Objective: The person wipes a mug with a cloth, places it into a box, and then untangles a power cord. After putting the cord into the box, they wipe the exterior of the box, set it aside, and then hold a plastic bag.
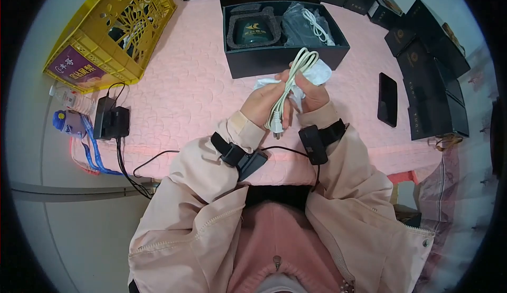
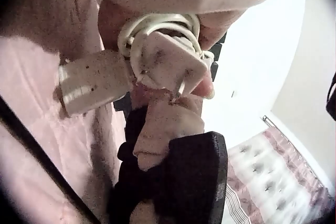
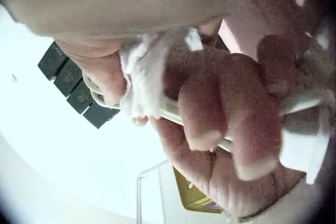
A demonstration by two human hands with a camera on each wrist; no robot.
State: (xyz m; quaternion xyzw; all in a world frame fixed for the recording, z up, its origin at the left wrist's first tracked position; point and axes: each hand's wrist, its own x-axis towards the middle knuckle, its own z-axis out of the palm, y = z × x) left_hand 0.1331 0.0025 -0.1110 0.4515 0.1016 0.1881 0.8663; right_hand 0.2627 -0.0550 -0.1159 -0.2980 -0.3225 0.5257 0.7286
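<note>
A person's left grip clasps a coiled white cable above a pink quilted cover, just before an open black box; the right grip pinches white cloth against the coil. Apparent wiping calls for light, lengthwise strokes, the loops held snug.

Cannot tell cloth from paper in the white crumpled piece, partly hidden by the right hand and the cable. Cannot read the small gold print on the black boxes right of that hand, nor make out the dark contents of the yellow crate left of the left hand.
</note>
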